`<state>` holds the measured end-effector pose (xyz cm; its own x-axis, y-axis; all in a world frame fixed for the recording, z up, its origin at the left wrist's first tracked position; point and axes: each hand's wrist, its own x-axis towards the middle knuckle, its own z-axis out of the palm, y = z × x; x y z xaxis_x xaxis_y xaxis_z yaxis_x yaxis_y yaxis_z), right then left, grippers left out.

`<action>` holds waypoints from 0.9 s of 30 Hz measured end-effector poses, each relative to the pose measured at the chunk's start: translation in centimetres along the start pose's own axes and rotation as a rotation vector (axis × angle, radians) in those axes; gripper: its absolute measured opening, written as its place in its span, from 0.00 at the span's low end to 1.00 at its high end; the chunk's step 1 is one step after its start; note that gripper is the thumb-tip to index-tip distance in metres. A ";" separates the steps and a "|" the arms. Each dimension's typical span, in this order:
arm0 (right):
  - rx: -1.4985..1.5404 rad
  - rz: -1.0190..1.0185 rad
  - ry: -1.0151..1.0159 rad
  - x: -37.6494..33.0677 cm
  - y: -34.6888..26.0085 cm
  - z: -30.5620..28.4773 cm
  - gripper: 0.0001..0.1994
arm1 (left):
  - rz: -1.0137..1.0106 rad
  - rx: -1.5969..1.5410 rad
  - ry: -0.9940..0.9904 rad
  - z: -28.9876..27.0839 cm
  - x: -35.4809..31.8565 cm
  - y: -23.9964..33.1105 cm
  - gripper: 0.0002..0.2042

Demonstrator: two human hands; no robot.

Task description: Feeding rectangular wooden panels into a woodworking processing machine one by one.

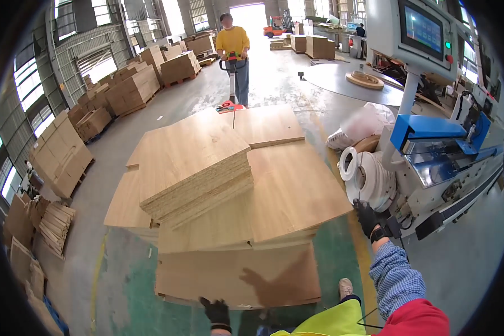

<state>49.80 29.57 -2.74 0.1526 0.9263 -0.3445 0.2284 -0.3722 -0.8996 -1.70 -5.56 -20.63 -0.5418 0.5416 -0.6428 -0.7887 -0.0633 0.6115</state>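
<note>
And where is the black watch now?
In the head view's right half, the black watch sits between the gloved right hand and the blue checked sleeve.

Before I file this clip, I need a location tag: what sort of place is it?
Probably a woodworking or furniture-panel workshop: wood-grain boards lie stacked in the middle, a blue-and-white machine with a control screen stands at the right, and an orange forklift shows in the background.
</note>
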 end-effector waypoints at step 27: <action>0.418 0.026 0.011 -1.4 0.2 7.7 0.24 | 0.026 0.109 -0.238 21.1 5.1 12.8 0.26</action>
<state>42.21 28.64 -4.52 0.1642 0.9152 -0.3680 -0.1849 -0.3378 -0.9229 -8.44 14.06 -6.34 -0.4675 0.7239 -0.5074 -0.7326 0.0040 0.6807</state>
